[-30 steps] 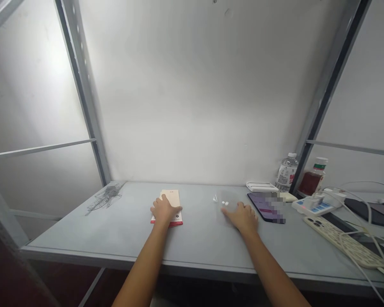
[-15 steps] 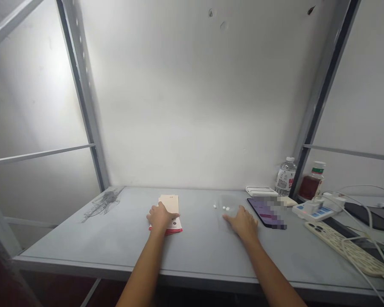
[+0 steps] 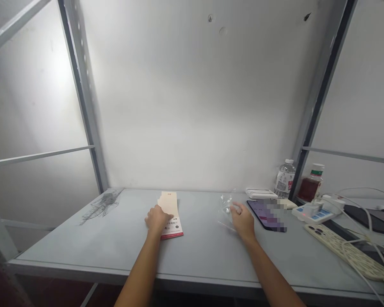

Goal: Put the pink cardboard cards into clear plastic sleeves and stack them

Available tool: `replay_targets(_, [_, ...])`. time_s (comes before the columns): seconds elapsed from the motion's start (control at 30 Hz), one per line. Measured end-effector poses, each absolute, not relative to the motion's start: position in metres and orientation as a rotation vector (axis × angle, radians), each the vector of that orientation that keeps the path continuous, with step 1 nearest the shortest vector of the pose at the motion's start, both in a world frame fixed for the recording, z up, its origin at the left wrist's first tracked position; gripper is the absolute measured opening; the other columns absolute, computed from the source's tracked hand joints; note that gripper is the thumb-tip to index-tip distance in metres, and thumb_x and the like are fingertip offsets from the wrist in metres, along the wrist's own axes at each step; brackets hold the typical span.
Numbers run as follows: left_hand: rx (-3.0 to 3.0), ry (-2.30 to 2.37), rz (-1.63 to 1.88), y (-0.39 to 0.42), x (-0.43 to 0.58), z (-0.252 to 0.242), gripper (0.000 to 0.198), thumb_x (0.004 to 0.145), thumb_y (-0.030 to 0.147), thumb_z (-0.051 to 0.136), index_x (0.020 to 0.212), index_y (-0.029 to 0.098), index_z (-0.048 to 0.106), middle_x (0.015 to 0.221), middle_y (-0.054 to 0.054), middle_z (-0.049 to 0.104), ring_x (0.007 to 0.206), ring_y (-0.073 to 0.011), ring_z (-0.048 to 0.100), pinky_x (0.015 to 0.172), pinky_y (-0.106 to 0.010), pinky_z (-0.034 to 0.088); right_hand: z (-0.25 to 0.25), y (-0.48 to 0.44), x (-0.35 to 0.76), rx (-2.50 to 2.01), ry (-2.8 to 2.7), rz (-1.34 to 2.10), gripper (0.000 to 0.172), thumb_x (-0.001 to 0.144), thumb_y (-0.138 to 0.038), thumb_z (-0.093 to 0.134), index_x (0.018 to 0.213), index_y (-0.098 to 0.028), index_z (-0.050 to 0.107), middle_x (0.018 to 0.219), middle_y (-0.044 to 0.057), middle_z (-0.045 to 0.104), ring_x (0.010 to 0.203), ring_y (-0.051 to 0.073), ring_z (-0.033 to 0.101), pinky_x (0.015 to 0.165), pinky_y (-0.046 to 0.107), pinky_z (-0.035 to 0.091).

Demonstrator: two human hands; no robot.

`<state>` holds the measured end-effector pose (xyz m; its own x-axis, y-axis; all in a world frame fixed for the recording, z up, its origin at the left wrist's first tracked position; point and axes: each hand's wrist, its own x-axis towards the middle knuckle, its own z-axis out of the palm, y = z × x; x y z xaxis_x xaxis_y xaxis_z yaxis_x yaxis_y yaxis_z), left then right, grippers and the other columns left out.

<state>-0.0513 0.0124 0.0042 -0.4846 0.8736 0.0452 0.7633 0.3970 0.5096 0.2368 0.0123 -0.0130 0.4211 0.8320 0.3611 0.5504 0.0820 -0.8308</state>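
Observation:
My left hand (image 3: 156, 218) is closed on the left edge of a small stack of cream paper packets (image 3: 169, 200), thumb across the top. They have printed text and a red strip at the near end, and they lie slightly fanned on the table. Over to the right, my right hand (image 3: 243, 220) pinches a clear plastic bag (image 3: 224, 216) between thumb and fingers. The bag is partly raised and shows bright glints; small white spots appear near its top. My fingers hide part of its right side.
A grey table (image 3: 198, 251) runs up to a white wall. Right of my right hand lies a phone (image 3: 265, 214), with a white box (image 3: 261, 193), water bottle (image 3: 285, 179), red-brown bottle (image 3: 311, 183), power strip (image 3: 320, 210), patterned phone case (image 3: 348, 251) and loose cables beyond.
My right hand has taken hold of the clear bag, which lay flat, and lifted part of it. My left hand has shifted slightly left, and the packets have slid out of line, showing more print.

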Motion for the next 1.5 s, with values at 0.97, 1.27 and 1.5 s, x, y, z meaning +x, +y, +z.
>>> replay_targets(0.97, [1.467,1.104,1.081,0.003,-0.002,0.006,0.035,0.071,0.051,0.053,0.078,0.017,0.052,0.058,-0.001,0.060,0.052,-0.0142,0.057,0.048,-0.023,0.040,-0.014,0.005,0.207,-0.856,-1.232,1.071,0.043,0.074,-0.043,0.055,0.112,-0.022,0.059,0.102,0.007,0.061,0.080,0.018,0.058,0.064,0.030,0.045])
replay_targets(1.27, [1.443,1.027,1.042,-0.001,-0.004,0.008,0.038,0.071,0.054,0.052,0.080,0.018,0.053,0.061,0.000,0.059,0.050,-0.0114,0.055,0.046,-0.021,0.039,-0.002,0.003,0.216,-0.603,-0.859,1.489,0.034,0.080,-0.040,0.051,0.111,-0.027,0.055,0.116,0.005,0.059,0.102,0.024,0.058,0.090,0.043,0.042])
replay_targets(1.5, [1.467,1.033,1.010,-0.001,-0.005,0.010,0.036,0.071,0.052,0.053,0.078,0.017,0.056,0.062,-0.001,0.058,0.050,-0.0104,0.053,0.045,-0.020,0.037,0.000,0.003,0.220,-0.617,-0.835,1.582,0.036,0.082,-0.041,0.046,0.112,-0.024,0.056,0.116,0.007,0.059,0.102,0.024,0.058,0.092,0.042,0.041])
